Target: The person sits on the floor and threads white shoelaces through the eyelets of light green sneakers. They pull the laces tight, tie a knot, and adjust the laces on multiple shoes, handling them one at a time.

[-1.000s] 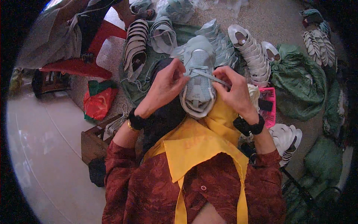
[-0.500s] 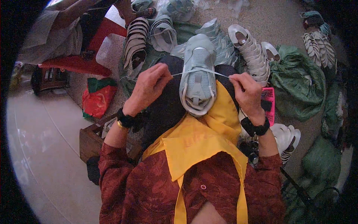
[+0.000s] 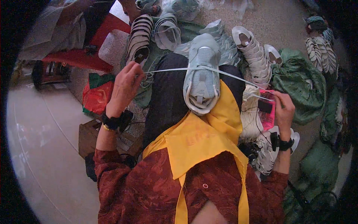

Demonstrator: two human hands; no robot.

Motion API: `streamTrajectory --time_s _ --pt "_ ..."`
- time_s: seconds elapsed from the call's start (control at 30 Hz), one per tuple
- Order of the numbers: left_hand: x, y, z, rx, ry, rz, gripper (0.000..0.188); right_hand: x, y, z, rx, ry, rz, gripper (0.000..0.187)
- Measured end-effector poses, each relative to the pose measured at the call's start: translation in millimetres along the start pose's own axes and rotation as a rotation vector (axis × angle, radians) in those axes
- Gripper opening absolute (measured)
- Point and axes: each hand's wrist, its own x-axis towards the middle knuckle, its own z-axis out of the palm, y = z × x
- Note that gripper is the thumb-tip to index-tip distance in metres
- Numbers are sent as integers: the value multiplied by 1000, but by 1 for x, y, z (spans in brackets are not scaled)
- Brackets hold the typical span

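A pale grey-blue sneaker (image 3: 201, 84) rests between my knees, heel toward me and toe pointing away. A pale flat shoelace (image 3: 167, 70) crosses the shoe over its tongue, and its two ends stretch out to both sides. My left hand (image 3: 125, 86) pinches one end, out to the left above my dark trouser leg. Farther out on the right, my right hand (image 3: 284, 109) grips the other end, close to a pink basket (image 3: 267, 118). Both lace lengths look taut.
Stacked white shoe uppers (image 3: 256, 61) and a green sack (image 3: 298, 84) lie to the right. Striped brown-and-white uppers (image 3: 140, 37) stand at the back left, near a red bag (image 3: 97, 98). A wooden box (image 3: 91, 139) is by my left arm. Another person's leg (image 3: 54, 37) shows at upper left.
My hands have moved apart, the left one outward to the left, the right one outward to the right and nearer me. Longer lengths of lace now show on both sides.
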Motion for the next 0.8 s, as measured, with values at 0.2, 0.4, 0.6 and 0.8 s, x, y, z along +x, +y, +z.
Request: streamTrajectory --time_s 0.2,0.4,0.6,0.8 --pt "-21 -27 -11 242 157 33 15 -46 76 -21 -79 42 205 17" --pt "-73 -89 -38 48 160 -303 12 -95 156 -35 -33 21 427 19" --pt "-135 -170 -86 117 230 -530 15 -133 223 -61 11 9 537 22" --pt "-171 -204 -123 323 237 -639 18 -134 233 -62 -68 8 499 22"
